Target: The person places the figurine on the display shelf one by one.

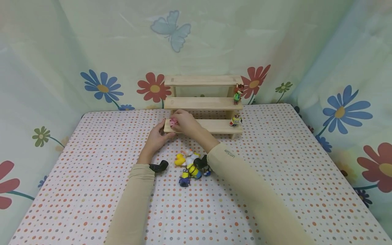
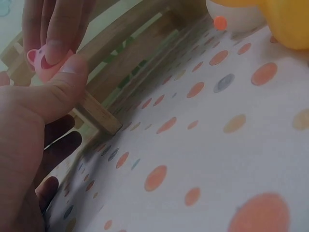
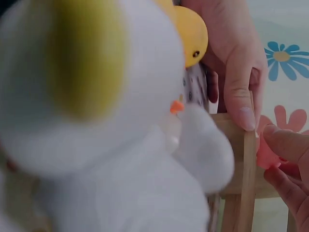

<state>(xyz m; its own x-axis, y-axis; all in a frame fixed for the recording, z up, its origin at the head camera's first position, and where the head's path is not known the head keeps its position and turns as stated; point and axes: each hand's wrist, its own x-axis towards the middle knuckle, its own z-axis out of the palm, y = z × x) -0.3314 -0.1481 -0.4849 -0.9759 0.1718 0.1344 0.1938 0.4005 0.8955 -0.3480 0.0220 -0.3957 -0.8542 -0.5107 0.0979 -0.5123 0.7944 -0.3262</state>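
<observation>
In the head view, my right hand (image 1: 185, 123) pinches a small pink toy figure (image 1: 173, 122) at the left end of the bottom step of a wooden three-tier shelf (image 1: 211, 126). In the left wrist view the pink figure (image 2: 46, 65) shows a round ear, with fingertips over it. My left hand (image 1: 157, 137) holds that shelf's left end, its thumb along the front edge and its other fingers at the side. The right wrist view shows the left thumb (image 3: 240, 99) against the board, close to the pink figure (image 3: 267, 152).
A fox figure (image 1: 237, 93) stands at the middle step's right end; another small figure (image 1: 235, 120) is below it. Nearer me lie a yellow duck (image 1: 180, 160), a white toy (image 1: 191, 158), a dark toy (image 1: 200, 162) and yellow-and-blue minions (image 1: 184, 178) on the dotted cloth (image 1: 92, 190).
</observation>
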